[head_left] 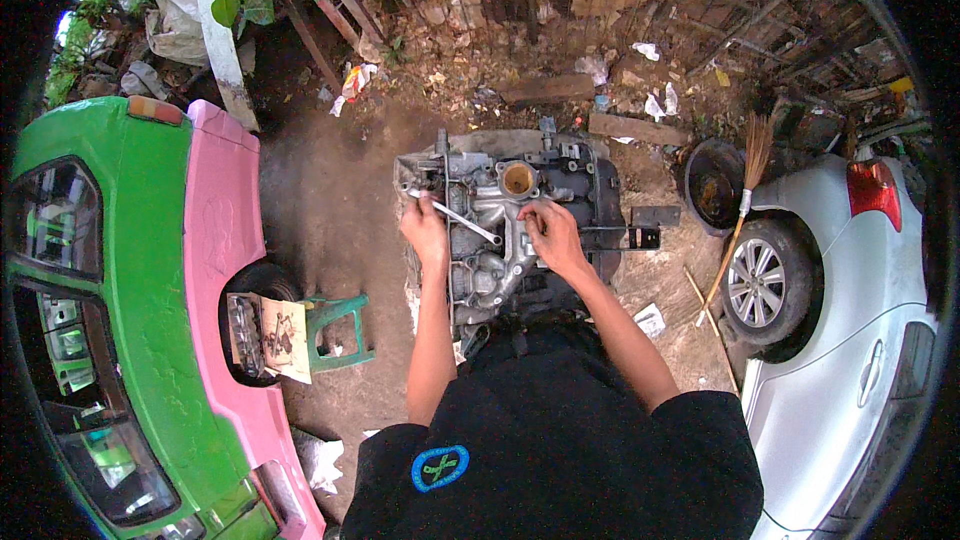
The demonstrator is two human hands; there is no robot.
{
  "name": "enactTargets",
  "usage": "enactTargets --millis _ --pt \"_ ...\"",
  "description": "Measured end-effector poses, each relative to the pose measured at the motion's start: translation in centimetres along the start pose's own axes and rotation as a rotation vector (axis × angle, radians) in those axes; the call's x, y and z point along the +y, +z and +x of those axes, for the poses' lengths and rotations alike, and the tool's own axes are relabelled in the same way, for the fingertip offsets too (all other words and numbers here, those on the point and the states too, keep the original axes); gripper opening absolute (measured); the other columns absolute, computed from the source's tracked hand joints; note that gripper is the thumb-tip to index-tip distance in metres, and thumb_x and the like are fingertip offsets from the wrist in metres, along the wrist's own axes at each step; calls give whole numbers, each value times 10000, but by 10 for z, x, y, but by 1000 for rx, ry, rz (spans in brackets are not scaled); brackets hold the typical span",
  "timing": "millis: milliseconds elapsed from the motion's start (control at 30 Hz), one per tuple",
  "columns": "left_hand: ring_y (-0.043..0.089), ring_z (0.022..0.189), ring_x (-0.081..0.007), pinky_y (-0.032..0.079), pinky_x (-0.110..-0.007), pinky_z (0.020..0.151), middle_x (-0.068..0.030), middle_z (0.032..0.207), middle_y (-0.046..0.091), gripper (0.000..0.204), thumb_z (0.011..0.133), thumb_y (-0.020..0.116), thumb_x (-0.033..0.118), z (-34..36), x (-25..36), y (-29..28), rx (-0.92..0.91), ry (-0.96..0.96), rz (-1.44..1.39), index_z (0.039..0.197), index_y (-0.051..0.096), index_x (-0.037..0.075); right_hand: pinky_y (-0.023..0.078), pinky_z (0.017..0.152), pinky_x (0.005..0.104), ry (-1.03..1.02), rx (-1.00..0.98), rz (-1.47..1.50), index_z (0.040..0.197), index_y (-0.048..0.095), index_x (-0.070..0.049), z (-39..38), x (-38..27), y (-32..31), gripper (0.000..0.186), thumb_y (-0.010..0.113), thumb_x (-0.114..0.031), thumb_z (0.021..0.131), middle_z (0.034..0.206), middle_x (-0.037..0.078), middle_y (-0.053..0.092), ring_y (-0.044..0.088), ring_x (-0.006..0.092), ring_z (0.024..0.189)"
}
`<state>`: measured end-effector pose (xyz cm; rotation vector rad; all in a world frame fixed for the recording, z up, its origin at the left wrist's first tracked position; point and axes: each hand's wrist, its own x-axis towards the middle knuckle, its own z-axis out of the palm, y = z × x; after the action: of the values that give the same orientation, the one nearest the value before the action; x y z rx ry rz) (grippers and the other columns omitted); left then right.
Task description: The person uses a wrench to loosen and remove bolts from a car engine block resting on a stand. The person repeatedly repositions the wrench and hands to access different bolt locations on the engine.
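Observation:
A metal engine assembly (570, 190) with a cast aluminium manifold (488, 284) and a round tan-lined opening (518, 178) lies in front of me. My left hand (425, 232) grips a long silver wrench (470, 220) near one end; the wrench slants down to the right across the assembly. On the manifold's right side, just below the round opening, my right hand (550, 230) has its fingers curled together; whatever is at the fingertips is too small to make out.
A green and pink car (120, 170) stands left, beside a green stool (343, 330) and cardboard (285, 340). A silver car (830, 400), black tub (700, 190) and straw broom (757, 155) are right. Debris and planks (545, 90) lie along the back fence.

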<state>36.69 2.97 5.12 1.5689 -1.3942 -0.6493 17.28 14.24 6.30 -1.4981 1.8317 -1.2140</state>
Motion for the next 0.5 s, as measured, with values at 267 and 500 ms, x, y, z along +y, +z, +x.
enactTargets --millis 267,500 --pt "465 567 -111 399 -322 513 -37 614 513 288 1023 552 188 -45 12 -37 83 -58 -360 838 544 -33 433 621 350 -33 12 56 934 652 -14 0 1 2 80 591 -11 882 753 98 541 500 201 627" --pt "517 554 -122 407 -301 508 -60 649 581 266 1024 552 169 -88 7 -48 -33 -33 -198 868 575 -46 482 694 385 -18 -11 30 937 663 -40 1 -1 -1 108 621 -44 837 787 114 589 579 259 697"
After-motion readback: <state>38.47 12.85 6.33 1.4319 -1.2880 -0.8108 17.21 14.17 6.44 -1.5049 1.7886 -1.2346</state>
